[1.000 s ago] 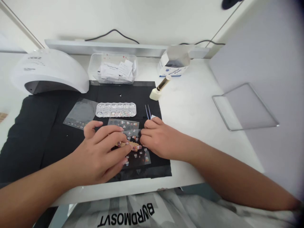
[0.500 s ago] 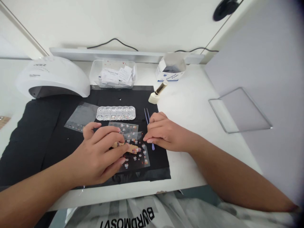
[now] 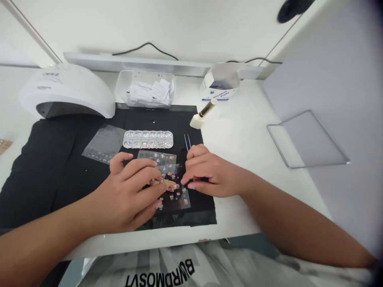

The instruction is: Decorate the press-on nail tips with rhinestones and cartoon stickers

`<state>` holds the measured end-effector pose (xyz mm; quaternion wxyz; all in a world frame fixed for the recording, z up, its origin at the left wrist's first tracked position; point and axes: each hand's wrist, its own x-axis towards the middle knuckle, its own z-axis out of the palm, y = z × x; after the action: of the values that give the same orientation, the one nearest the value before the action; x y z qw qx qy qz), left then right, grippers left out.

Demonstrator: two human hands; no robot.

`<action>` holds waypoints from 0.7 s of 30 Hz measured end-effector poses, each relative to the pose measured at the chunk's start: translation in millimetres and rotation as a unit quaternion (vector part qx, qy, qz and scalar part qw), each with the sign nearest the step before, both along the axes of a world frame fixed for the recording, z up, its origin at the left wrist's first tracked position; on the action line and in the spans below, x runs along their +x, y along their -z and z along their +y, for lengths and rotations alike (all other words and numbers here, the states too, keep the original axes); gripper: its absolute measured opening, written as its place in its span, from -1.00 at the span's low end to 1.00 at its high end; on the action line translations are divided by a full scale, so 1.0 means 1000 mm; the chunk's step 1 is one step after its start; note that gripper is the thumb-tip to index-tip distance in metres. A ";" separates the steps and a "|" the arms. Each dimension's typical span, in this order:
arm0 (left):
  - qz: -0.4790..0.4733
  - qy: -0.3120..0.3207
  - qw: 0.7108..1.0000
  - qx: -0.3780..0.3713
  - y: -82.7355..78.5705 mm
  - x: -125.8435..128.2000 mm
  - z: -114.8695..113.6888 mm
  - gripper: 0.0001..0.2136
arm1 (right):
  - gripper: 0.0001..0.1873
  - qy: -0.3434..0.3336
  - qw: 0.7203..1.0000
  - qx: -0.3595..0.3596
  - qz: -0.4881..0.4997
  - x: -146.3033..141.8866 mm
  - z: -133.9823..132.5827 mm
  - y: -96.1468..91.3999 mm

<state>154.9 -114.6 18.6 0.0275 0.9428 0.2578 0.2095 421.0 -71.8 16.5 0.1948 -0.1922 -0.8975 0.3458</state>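
My left hand [image 3: 128, 195] is closed on a small tan piece [image 3: 169, 184] with colourful decorations at its right end, pinched between thumb and fingers. Beneath it lie clear sticker sheets [image 3: 184, 203] printed with little white and red figures. Just right of the piece's decorated end is my right hand [image 3: 209, 169], its fingers curled in; whether a tiny item sits between them I cannot make out. Purple tweezers [image 3: 188, 145] poke out beyond its knuckles, their lower part hidden by the hand. A clear compartment case of rhinestones [image 3: 148, 139] is above the sheets.
A white nail lamp [image 3: 74, 87] stands back left on a black mat [image 3: 56, 159]. Behind are a clear tub of packets [image 3: 124, 91] and an alcohol pad box [image 3: 220, 93]. A cream polish bottle [image 3: 196, 120] tilts at the mat's right edge. Another clear sheet [image 3: 104, 141] lies left.
The right hand has shifted slightly over the tweezers, hiding their lower end. The left hand still grips the tan piece. The whole view has shifted a little.
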 end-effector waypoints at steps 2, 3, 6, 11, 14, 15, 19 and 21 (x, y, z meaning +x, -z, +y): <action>0.001 0.005 1.000 -0.003 0.001 0.002 -0.001 -0.81 | -0.78 -0.008 1.000 0.000 -0.007 0.000 -0.001 0.000; 0.003 0.007 1.000 -0.005 0.001 0.003 -0.002 -0.81 | -0.78 -0.013 1.000 0.001 -0.011 -0.001 -0.001 0.000; 0.006 0.013 1.000 -0.009 0.002 0.005 -0.002 -0.80 | -0.81 -0.026 0.999 0.000 -0.020 -0.001 -0.001 0.003; 0.017 0.018 1.000 -0.009 0.003 0.006 -0.003 -0.79 | -0.85 -0.031 0.999 -0.004 -0.015 -0.002 -0.001 0.004; 0.018 0.020 1.000 -0.009 0.003 0.006 -0.003 -0.78 | -0.85 -0.028 0.999 -0.002 -0.024 -0.003 -0.002 0.003; 0.018 0.021 1.000 -0.010 0.003 0.006 -0.003 -0.78 | -0.85 -0.029 0.999 -0.002 -0.027 -0.003 -0.002 0.003; 0.014 0.022 1.000 -0.010 0.004 0.007 -0.004 -0.78 | -0.84 -0.033 0.999 -0.001 -0.036 -0.004 -0.002 0.003; 0.012 0.021 1.000 -0.015 0.004 0.007 -0.005 -0.79 | -0.84 -0.032 0.999 0.000 -0.034 -0.004 -0.002 0.003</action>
<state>161.6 -119.2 14.7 0.0425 0.9498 0.2416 0.1942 417.1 -73.6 13.6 0.1532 -0.1752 -0.9093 0.3450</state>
